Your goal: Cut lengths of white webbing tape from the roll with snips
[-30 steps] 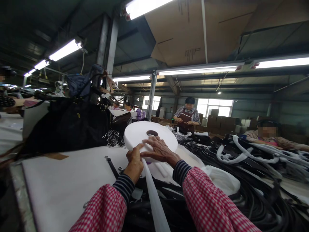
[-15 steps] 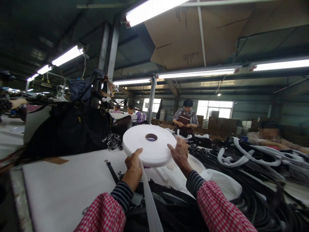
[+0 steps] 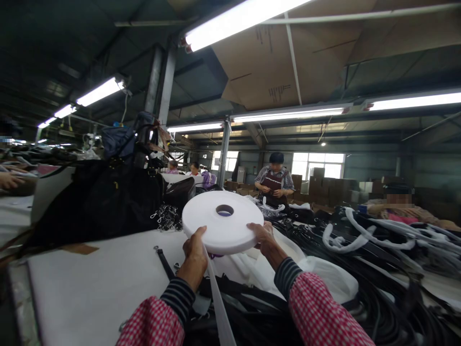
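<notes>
A wide, flat roll of white tape (image 3: 201, 211) with a dark core is held up in front of me, above the table. My left hand (image 3: 195, 254) grips its near left edge, the thumb on the rim where a loose white strip (image 3: 218, 307) leaves the roll and hangs down toward me. On the right edge, my right hand (image 3: 265, 239) is closed with the thumb on top and the fingers underneath. Black straps (image 3: 248, 307) lie below the roll, and a black strap with a metal clasp (image 3: 163, 262) rests by my left hand.
The white tabletop (image 3: 97, 283) spreads to the left, with a large black bag (image 3: 97, 197) behind it. Metal clips (image 3: 167, 217) are heaped beside the bag. Bundled black straps (image 3: 374, 278) and white-wrapped handles (image 3: 374, 234) cover the right. A co-worker (image 3: 275, 182) stands across the table.
My right hand has gone from spread fingers at the roll's edge to a closed grip around it. The roll sits slightly lower in view, and my left hand keeps its hold.
</notes>
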Tool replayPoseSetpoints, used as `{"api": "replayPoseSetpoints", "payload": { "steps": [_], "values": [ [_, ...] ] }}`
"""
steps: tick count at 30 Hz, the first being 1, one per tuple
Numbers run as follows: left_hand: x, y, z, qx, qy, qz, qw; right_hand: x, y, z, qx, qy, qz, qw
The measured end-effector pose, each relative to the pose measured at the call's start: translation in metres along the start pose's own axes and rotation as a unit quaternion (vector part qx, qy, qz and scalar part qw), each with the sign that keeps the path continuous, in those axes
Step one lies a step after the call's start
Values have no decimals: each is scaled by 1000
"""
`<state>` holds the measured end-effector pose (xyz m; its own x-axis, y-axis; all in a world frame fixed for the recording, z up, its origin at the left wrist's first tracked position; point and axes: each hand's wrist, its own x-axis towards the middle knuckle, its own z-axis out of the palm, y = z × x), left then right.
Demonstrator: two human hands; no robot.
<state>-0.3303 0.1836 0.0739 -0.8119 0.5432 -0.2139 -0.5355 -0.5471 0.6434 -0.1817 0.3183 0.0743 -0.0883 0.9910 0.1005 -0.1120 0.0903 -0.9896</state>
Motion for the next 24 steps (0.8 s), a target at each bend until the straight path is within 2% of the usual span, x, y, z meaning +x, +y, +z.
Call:
{"api": "replayPoseSetpoints", "payload": {
  "steps": [3, 9, 13, 15, 17, 20, 24],
  "values": [
    [1, -2, -8, -6, 2, -4, 1000, -8, 2, 0, 12, 2, 4, 1000],
    [1, 6, -11, -47, -59, 7, 997, -22, -9, 8, 54, -24, -36, 998],
    [5, 17, -17, -80, -95, 32, 992, -19, -23, 11, 49, -99, -77, 991],
    [9, 25, -25, -92, -110, 55, 988, -13, -26, 13, 29, -139, -90, 986],
    [14, 33, -36, -99, -113, 79, 985, -5, -24, 16, -5, -152, -100, 983],
    [23, 40, -51, -103, -90, 103, 985, 7, -13, 29, -92, -146, -132, 976],
    [36, 41, -65, -96, 19, 111, 989, 18, 4, 63, -214, -149, -198, 945]
  ]
}}
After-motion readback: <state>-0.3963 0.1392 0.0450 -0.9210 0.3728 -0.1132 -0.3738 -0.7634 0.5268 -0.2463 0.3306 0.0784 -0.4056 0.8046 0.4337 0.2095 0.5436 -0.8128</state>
